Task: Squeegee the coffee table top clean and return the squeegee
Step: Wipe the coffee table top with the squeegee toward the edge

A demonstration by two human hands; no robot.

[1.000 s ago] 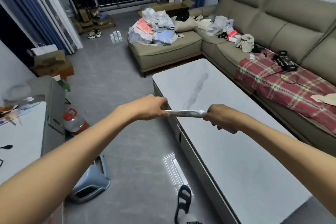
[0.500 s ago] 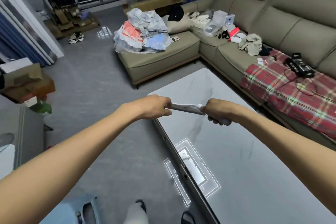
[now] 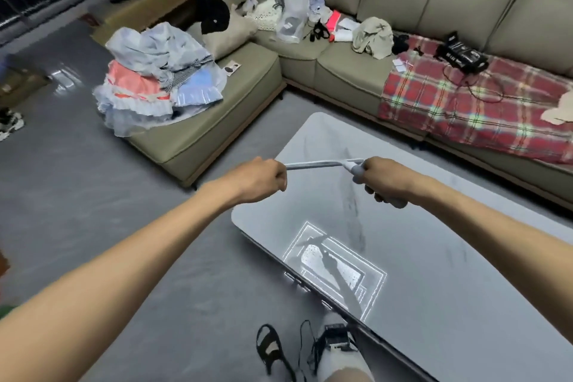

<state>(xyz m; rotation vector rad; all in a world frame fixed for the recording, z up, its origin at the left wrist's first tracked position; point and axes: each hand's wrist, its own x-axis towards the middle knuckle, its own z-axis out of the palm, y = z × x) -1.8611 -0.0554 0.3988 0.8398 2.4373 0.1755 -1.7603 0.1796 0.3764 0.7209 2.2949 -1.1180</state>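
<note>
Left hand (image 3: pixel 259 178) grip clamped on squeegee (image 3: pixel 322 163) blade tip, right hand (image 3: pixel 383 178) grip wrapped round its handle, squeegee held above bench (image 3: pixel 434 273) far end, near left edge, open floor (image 3: pixel 93 195) alongside, sofa (image 3: pixel 341 71) beyond

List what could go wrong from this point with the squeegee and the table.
1. Both hands, left and right, hold the squeegee above the coffee table; a tilted blade would likely leave streaks.
2. The left hand is out past the table's near edge, so a stroke may run off it.
</note>
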